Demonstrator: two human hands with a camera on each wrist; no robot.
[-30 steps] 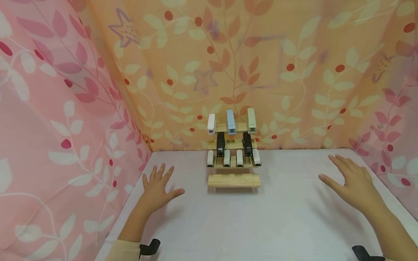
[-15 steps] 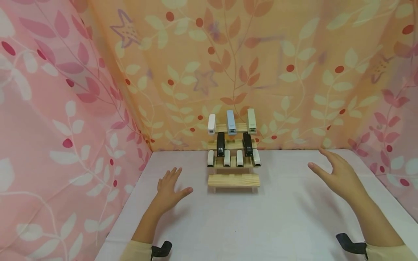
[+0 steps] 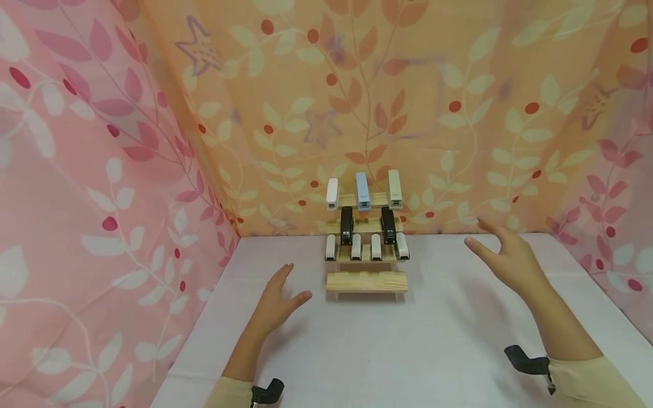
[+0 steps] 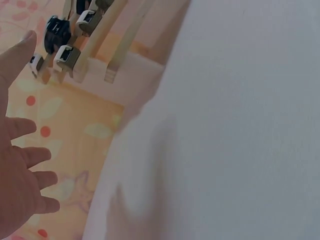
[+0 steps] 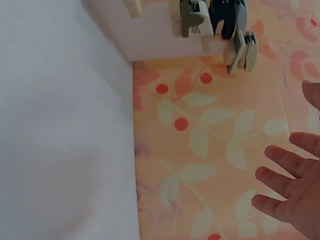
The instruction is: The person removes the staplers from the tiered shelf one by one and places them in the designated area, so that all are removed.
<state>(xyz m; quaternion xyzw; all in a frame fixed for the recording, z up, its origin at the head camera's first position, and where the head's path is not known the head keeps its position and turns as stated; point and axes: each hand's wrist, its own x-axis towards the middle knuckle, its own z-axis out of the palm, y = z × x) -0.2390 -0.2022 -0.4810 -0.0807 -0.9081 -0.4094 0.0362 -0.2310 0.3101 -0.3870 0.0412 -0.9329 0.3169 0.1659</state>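
Observation:
A tiered wooden rack (image 3: 367,281) stands on the table, holding staplers in rows. The top tier carries a white stapler (image 3: 333,194), a blue stapler (image 3: 362,191) and a pale green stapler (image 3: 395,188). Two black staplers (image 3: 346,225) lie on the tier below, and several small white staplers (image 3: 356,247) on the one under that. The lowest tier shows bare wood. My left hand (image 3: 277,303) is held above the table left of the rack, thumb spread, touching nothing. To the right, farther from the rack, my right hand (image 3: 510,260) hovers with extended fingers, holding nothing.
The white table (image 3: 388,351) reaches back to an orange patterned cloth (image 3: 285,113). A pink patterned cloth (image 3: 102,215) hangs along the left, another pink one (image 3: 612,187) along the right. Black camera mounts (image 3: 267,392) sit at both wrists.
Both hands have moved inward toward the rack, the left one rightward and the right one leftward. The left hand's fingers have drawn closer together in the head view. The staplers have stayed in place.

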